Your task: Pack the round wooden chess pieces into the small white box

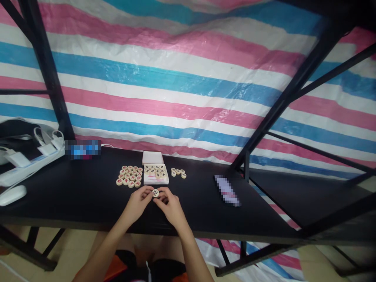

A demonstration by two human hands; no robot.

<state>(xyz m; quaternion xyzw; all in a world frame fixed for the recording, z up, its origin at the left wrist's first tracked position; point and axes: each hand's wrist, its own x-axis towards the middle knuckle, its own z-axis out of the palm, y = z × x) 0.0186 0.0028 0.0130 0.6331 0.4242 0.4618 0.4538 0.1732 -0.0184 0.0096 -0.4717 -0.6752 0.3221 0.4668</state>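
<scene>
Between my fingertips is one round Chinese chess piece with a dark character facing up. My left hand pinches it from the left, and my right hand grips it from the other side. Just beyond them stands an opened white box with dark-marked pieces inside and its lid behind. Left of the box, several red-marked pieces lie in close rows. A small group of dark-marked pieces lies to its right.
On the black table, a blurred-out phone-like object lies at the right. A power strip with white chargers and a white mouse are at the left. Black metal bars and a striped plastic sheet stand behind.
</scene>
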